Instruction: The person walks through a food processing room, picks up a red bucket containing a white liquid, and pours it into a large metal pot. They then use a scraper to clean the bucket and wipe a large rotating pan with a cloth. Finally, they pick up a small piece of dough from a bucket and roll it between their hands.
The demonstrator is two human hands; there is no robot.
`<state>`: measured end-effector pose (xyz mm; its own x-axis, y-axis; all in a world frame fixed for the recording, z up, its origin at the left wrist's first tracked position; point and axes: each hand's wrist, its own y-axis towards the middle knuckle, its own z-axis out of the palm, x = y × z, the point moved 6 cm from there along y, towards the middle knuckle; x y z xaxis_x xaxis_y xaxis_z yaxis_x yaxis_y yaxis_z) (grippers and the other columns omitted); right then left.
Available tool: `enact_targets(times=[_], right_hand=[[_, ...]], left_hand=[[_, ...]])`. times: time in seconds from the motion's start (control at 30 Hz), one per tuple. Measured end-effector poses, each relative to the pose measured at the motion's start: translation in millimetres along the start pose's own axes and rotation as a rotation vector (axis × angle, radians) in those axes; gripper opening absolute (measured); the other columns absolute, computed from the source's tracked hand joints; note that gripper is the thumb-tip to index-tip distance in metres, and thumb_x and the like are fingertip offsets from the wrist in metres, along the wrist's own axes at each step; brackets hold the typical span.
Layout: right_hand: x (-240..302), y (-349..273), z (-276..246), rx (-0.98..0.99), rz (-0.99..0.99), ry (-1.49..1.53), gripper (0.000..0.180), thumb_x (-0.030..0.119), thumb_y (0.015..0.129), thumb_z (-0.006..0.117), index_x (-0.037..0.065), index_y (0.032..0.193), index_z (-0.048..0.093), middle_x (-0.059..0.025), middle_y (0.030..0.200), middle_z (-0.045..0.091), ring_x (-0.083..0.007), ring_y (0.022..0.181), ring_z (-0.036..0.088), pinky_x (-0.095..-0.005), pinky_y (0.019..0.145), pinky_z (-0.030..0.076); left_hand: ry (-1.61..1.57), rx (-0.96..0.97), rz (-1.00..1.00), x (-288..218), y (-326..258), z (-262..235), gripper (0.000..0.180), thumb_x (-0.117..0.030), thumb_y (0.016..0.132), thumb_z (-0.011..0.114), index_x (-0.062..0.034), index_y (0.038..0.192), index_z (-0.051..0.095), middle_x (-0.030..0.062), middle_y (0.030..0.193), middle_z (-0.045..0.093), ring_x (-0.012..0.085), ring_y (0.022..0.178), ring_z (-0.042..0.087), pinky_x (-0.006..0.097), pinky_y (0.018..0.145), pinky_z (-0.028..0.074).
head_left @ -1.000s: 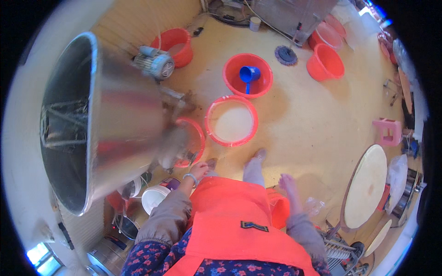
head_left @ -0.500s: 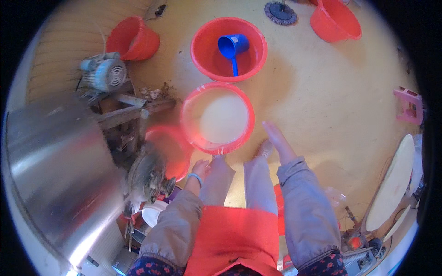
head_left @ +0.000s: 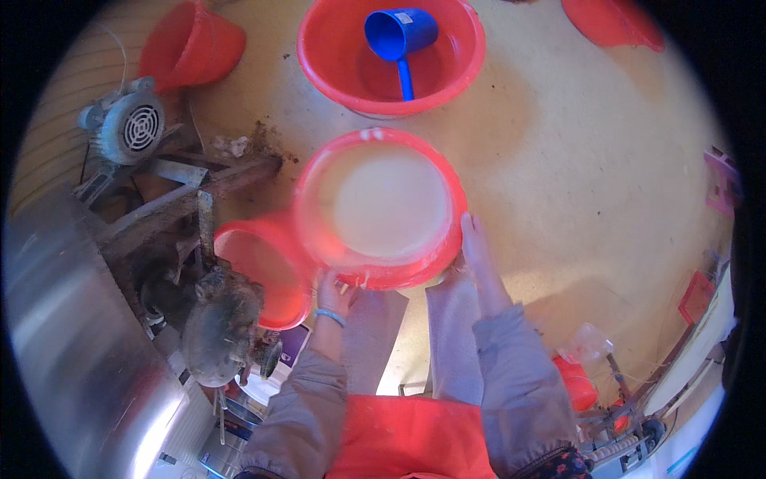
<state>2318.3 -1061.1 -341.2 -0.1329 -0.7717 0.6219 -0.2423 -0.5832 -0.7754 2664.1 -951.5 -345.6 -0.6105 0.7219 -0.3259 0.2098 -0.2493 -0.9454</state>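
Observation:
A red basin (head_left: 455,191) of cloudy whitish liquid stands in the middle, just ahead of my legs. My right hand (head_left: 476,246) lies along the basin's right side, fingers stretched and nearly straight. At the lower left of the same basin is my left hand (head_left: 337,295), a blue band on its wrist. Its fingers are apart at the outer wall below the rim; the basin's edge partly hides their tips. Neither hand visibly closes around the rim. Farther off sits a larger red basin (head_left: 351,100) with a blue long-handled dipper (head_left: 417,30) in it.
On the left are a motor (head_left: 132,128) on a rusty metal frame (head_left: 159,207), a dirty round machine part (head_left: 223,327) and a shiny steel drum (head_left: 72,319). A red bucket (head_left: 267,279) stands against the whitish basin's left. More red tubs (head_left: 203,48) are farther off.
My view has come lower and closer, so the basins look larger. Both hands have reached the whitish basin's sides; half a second ago they were apart from it.

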Motion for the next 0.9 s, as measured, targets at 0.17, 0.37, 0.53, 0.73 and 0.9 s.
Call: enact_targets(times=[0.17, 0.37, 0.53, 0.73, 0.9], right_hand=[[-74, -67, -15, -0.093, 0.251, 0.726, 0.061, 0.052, 0.096, 0.033, 0.001, 0.128, 0.044, -0.0121, 0.12, 0.054, -0.0218, 0.111, 0.052, -0.0368, 0.097, 0.04], [-136, -107, -30, -0.132, 0.445, 0.821, 0.073, 0.059, 0.094, 0.029, -0.002, 0.133, 0.036, -0.0163, 0.126, 0.05, -0.0277, 0.117, 0.048, -0.0393, 0.101, 0.037], [-133, -119, -54, -0.101, 0.288, 0.33, 0.062, 0.052, 0.095, 0.036, -0.001, 0.126, 0.046, -0.0172, 0.125, 0.048, -0.0307, 0.121, 0.043, -0.0421, 0.101, 0.035], [-16, -149, -49, -0.008, -0.616, -1.171, 0.04, 0.033, 0.086, 0.056, 0.001, 0.108, 0.06, -0.0196, 0.111, 0.055, -0.0363, 0.122, 0.042, -0.05, 0.107, 0.027], [39, -167, -31, 0.685, -0.658, -1.532, 0.035, 0.035, 0.079, 0.061, 0.006, 0.098, 0.067, -0.0111, 0.09, 0.063, -0.0326, 0.113, 0.05, -0.0516, 0.104, 0.028]], left_hand=[[0.274, 0.104, 0.054, -37, 15, -12, 0.044, -0.037, 0.087, 0.056, -0.0176, 0.125, 0.044, 0.0036, 0.116, 0.052, 0.0201, 0.11, 0.048, 0.039, 0.097, 0.036], [-0.15, 0.117, -0.052, 0, -15, 16, 0.055, -0.053, 0.092, 0.042, -0.0159, 0.132, 0.043, 0.0076, 0.128, 0.05, 0.0281, 0.121, 0.045, 0.046, 0.105, 0.033], [-0.472, 0.322, -0.232, 94, -37, 46, 0.064, -0.06, 0.091, 0.034, -0.0137, 0.134, 0.042, 0.0103, 0.134, 0.047, 0.032, 0.124, 0.043, 0.052, 0.107, 0.029], [-0.412, 0.147, -0.453, 152, -81, 42, 0.075, -0.068, 0.087, 0.031, -0.0117, 0.137, 0.035, 0.0125, 0.14, 0.037, 0.0295, 0.129, 0.036, 0.052, 0.107, 0.027], [-0.478, 0.13, -0.403, 139, -130, 36, 0.061, -0.053, 0.093, 0.033, -0.0038, 0.127, 0.045, 0.0133, 0.129, 0.048, 0.0309, 0.126, 0.039, 0.05, 0.107, 0.029]])
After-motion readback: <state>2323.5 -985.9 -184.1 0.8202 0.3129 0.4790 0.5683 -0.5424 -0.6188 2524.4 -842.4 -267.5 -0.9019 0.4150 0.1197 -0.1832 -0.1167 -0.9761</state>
